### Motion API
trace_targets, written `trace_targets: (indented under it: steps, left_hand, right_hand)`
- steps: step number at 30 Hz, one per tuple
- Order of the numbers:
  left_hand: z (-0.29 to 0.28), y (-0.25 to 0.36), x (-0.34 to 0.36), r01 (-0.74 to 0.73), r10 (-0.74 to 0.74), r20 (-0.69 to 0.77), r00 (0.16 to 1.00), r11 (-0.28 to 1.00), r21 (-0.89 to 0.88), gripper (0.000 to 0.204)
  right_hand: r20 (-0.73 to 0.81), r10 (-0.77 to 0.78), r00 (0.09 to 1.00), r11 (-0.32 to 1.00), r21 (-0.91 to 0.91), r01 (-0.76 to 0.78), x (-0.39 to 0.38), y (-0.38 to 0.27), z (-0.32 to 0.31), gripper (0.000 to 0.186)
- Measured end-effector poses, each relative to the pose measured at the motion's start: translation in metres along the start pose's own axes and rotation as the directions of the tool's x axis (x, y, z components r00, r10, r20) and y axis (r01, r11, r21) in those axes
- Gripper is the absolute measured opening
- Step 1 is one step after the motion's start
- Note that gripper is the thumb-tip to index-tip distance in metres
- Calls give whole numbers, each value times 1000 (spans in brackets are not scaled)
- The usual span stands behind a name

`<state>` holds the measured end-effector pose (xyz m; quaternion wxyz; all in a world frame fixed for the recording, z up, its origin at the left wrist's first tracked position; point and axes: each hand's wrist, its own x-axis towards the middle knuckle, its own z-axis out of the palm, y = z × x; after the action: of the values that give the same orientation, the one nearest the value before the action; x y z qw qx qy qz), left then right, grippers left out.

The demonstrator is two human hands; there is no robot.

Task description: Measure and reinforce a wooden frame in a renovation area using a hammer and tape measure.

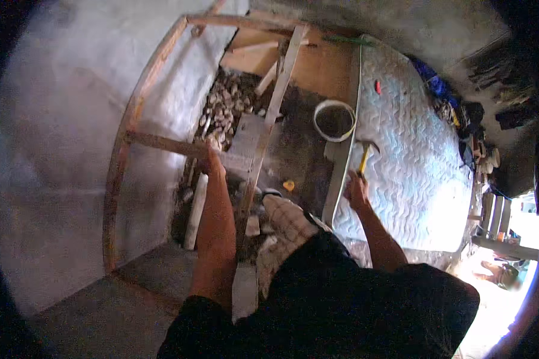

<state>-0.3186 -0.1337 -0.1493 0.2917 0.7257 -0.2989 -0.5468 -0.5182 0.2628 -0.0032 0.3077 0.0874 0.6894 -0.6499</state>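
My left hand grips the horizontal crossbar of a wooden frame, which stands against the grey wall with a long vertical slat in its middle. My right hand is closed round the yellow handle of a hammer, its dark head up, over the edge of a quilted mattress. My leg in pale patterned cloth is below, between the frame and the mattress.
Stones lie along the wall's foot, with a pale pipe nearby. A white ring-shaped coil sits beside the mattress, on which lies a small red object. Boards and clutter stand at the bright right side.
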Motion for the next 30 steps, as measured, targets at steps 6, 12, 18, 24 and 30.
trace_targets:
  steps: [6,12,18,24,30]
  left_hand:
    - [-12,-2,26,-81,38,-216,976,978,-193,84]
    - [-9,-36,51,-436,428,-178,886,900,-10,93]
    - [11,5,-8,-127,212,-231,950,933,336,78]
    - [13,29,-36,82,154,-298,942,756,649,75]
    - [7,39,-75,-381,373,-77,925,906,-183,71]
  right_hand:
    - [-6,95,995,992,88,-94,-37,1,-43,31]
    - [169,-37,985,968,-239,77,-28,-41,-10,36]
    - [302,-40,952,969,-220,111,31,-57,42,30]
    - [439,12,898,953,-278,123,127,-98,107,26]
    - [572,355,740,867,95,-489,214,-148,106,19]
